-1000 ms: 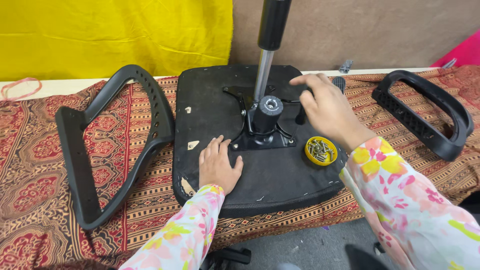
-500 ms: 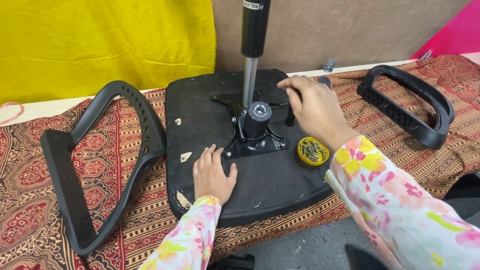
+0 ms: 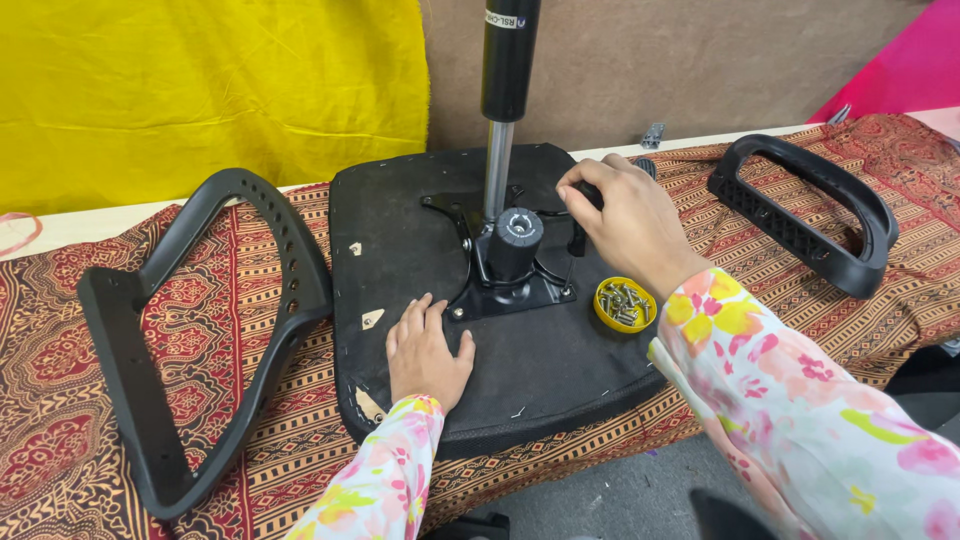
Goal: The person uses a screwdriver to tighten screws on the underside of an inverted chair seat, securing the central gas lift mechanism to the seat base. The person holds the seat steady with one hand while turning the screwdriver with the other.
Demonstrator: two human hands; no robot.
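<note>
Seat base: upside down on the patterned cloth; metal mechanism plate and gas cylinder at its centre
Your right hand: fingers curled, seemingly gripping a black knob beside the plate
Your left hand: flat, open, pressing the base
Yellow screw cup: just beside the plate
Armrests: either side

A: Seat base?
B: Black, square-ish with rounded corners, lay upside down on the patterned cloth, near edge over the worktop's edge.
A: Mechanism?
B: Black metal plate sat at its centre, gas cylinder upright in it, chrome rod below a black tube.
A: Lever?
B: Black knob just right of the plate, mostly hidden.
</note>
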